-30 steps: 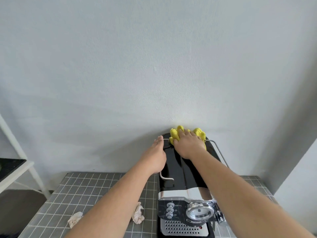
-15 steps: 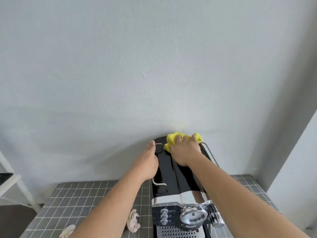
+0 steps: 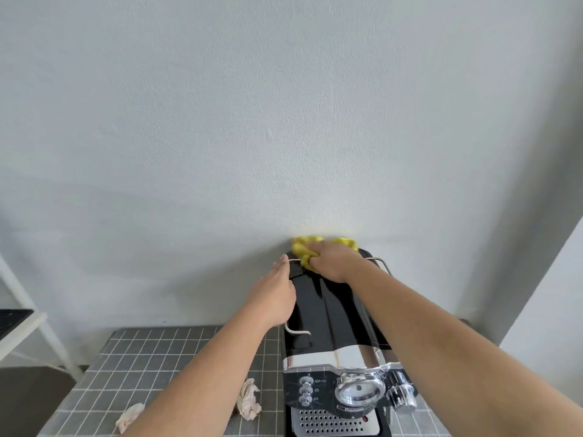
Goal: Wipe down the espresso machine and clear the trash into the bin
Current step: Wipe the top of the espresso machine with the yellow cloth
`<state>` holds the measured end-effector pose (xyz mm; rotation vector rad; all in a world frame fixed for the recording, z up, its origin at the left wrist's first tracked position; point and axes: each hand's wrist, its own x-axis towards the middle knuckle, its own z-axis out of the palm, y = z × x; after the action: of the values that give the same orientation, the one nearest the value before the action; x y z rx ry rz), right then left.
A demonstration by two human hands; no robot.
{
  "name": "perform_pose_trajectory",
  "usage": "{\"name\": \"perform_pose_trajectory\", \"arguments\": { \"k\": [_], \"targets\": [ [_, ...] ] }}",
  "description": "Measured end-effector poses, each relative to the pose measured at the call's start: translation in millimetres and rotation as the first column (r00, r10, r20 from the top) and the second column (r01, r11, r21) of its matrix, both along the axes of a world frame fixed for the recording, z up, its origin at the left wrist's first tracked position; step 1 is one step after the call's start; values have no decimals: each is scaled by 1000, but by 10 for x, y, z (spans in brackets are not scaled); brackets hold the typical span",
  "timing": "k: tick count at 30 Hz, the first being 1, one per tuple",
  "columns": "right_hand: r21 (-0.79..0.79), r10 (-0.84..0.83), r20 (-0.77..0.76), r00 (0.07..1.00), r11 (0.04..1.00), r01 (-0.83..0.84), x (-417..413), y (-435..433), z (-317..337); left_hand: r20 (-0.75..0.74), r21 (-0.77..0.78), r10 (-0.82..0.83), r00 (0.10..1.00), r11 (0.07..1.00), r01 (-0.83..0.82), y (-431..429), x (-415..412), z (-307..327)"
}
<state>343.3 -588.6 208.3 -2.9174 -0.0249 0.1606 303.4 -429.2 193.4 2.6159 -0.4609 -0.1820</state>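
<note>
Right hand grips the yellow cloth, swept toward 9 o'clock across the espresso machine's rear top; left hand, fingers straight, still braces the machine's 9 o'clock side.

Right hand is up at the far end of the coffee machine, fingers curled into a bunched yellow cloth that pokes out past the knuckles, right by the wall. Left hand lies along the machine's left edge, fingertips straight and touching the thin wire rail, just beside the cloth. Two crumpled tissues sit on the grey tiled table, well back from both sets of fingers.
</note>
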Motion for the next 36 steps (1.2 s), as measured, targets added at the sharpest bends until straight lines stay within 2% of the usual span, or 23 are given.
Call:
{"name": "perform_pose_trajectory", "arguments": {
  "k": [2,4,6,8,10,14,19,21,25,28,31,36],
  "targets": [
    [-62,-88,27,996,994,89,20,8,-31,3,6,0,1000,1000,0,1,-4,-3],
    [-79,-23,-15,1000,997,21,7,15,-21,9,11,16,1000,1000,-16,-8,4,-7],
    [-27,89,-11,996,996,-90,-66,12,-20,34,42,47,998,998,-49,-22,10,-4],
    [50,94,26,995,994,-96,-179,7,-37,58,84,67,996,994,-72,-35,8,-2],
    [49,55,33,998,997,-57,-289,27,-64,68,120,60,996,990,-67,-45,7,13],
    [-69,-39,27,999,997,41,-595,196,-97,51,145,46,998,988,-53,-95,103,78],
    [-70,-108,28,994,992,109,-726,261,-122,-56,-26,116,992,993,-117,-241,82,0],
    [-104,-196,15,981,975,196,-577,273,-35,-14,-24,134,991,991,-134,-251,45,-46],
    [-288,-324,-54,945,911,296,-259,228,170,58,-14,166,984,986,-165,-228,5,-54],
    [-269,-365,-103,925,906,327,-91,111,183,66,-62,177,982,983,-173,-219,-7,-72],
    [-245,-303,-67,951,929,279,-34,38,83,71,-101,191,979,978,-183,-209,11,-70],
    [-132,-43,18,999,990,45,-501,64,-66,19,-184,197,980,964,-190,-221,77,-105]
  ]
}}
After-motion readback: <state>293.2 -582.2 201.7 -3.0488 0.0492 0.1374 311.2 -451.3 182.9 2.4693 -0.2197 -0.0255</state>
